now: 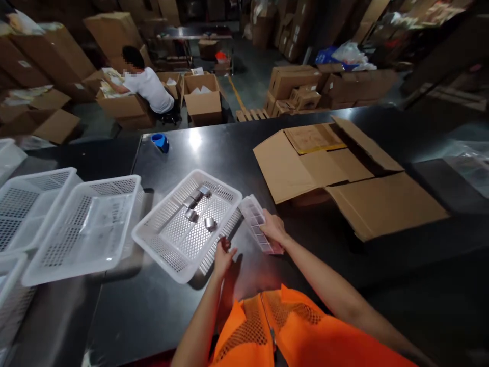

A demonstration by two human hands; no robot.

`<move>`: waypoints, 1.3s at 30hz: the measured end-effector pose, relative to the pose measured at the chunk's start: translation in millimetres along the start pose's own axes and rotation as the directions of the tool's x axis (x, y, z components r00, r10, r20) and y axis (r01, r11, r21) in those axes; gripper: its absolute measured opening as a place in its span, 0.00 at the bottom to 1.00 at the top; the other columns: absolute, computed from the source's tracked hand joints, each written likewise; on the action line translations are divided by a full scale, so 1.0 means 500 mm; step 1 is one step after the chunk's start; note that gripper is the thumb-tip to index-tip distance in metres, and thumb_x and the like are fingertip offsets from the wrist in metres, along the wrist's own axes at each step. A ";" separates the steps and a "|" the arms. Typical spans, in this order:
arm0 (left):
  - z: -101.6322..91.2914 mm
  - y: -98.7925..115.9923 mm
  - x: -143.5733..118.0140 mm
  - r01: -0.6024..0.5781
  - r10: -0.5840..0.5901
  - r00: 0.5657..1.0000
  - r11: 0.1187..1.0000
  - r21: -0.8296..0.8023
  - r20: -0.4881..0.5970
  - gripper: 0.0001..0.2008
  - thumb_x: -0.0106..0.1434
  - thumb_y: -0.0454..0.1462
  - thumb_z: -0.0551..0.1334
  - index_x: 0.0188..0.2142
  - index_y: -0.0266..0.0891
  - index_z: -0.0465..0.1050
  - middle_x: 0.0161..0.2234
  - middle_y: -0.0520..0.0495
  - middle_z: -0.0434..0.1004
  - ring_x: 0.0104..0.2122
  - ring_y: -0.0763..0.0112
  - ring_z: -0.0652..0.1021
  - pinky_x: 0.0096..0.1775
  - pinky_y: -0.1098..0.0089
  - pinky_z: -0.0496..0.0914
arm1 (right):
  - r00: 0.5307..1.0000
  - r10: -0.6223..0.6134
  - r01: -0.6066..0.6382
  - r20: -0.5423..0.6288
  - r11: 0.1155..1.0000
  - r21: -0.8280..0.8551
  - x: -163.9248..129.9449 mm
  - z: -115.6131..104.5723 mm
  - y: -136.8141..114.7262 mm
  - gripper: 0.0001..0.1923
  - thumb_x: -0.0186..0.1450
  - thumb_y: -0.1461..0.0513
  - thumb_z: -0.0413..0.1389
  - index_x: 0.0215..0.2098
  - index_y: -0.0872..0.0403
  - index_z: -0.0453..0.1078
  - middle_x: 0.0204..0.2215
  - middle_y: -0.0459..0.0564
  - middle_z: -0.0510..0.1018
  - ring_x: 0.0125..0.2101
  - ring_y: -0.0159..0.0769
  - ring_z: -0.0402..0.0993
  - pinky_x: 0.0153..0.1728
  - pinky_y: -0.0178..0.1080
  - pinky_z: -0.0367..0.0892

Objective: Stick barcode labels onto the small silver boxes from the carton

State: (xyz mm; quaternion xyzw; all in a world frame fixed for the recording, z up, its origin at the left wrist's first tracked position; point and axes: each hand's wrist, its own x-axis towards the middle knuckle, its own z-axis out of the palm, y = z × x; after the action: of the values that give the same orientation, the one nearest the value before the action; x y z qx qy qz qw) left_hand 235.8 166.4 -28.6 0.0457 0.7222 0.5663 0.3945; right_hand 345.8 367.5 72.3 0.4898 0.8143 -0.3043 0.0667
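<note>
Wearer: bright orange mesh vest point(267, 331), perforated weave visible on both front panels, dark zip down the centre seam. Both forearms bare, no sleeves showing. Left hand point(222, 258) and right hand point(274, 228) bare: no gloves, no watch or rings visible

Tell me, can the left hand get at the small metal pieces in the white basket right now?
Probably yes. The left hand is at the near rim of the white basket, which is open on top, and nothing covers the metal pieces. The right hand holds a clear compartment tray off to the side.
</note>
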 end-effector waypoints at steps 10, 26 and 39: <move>0.005 -0.022 0.025 -0.356 0.331 0.919 0.931 0.087 0.216 0.29 0.47 0.31 0.71 0.50 0.40 0.74 0.62 0.39 0.73 0.65 0.51 0.69 0.67 0.51 0.60 | 0.891 -0.331 0.437 0.311 0.810 -0.390 -0.113 0.051 0.043 0.20 0.73 0.70 0.44 0.56 0.53 0.72 0.50 0.57 0.80 0.52 0.45 0.75 0.55 0.46 0.60; -0.005 0.020 -0.091 -0.320 0.244 0.908 0.928 0.188 0.340 0.07 0.52 0.37 0.67 0.32 0.41 0.82 0.35 0.44 0.85 0.41 0.55 0.81 0.56 0.50 0.71 | 0.830 -0.312 0.492 0.462 0.800 -0.344 -0.174 -0.039 0.084 0.19 0.69 0.68 0.49 0.49 0.48 0.78 0.43 0.51 0.85 0.46 0.44 0.80 0.41 0.38 0.64; -0.277 0.166 -0.173 0.010 -0.001 0.996 0.996 -0.093 0.087 0.21 0.46 0.50 0.76 0.24 0.37 0.75 0.19 0.52 0.73 0.21 0.72 0.73 0.28 0.70 0.70 | 0.729 -0.576 0.512 0.370 0.818 0.264 -0.043 -0.103 -0.093 0.26 0.63 0.48 0.61 0.54 0.54 0.76 0.40 0.51 0.84 0.38 0.41 0.79 0.38 0.37 0.70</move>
State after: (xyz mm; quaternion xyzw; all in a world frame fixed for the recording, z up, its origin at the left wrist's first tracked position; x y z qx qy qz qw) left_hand 177.4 42.9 93.6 0.0497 0.6774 0.5958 0.4287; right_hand 327.3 364.7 142.6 0.1525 0.8617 -0.4694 0.1183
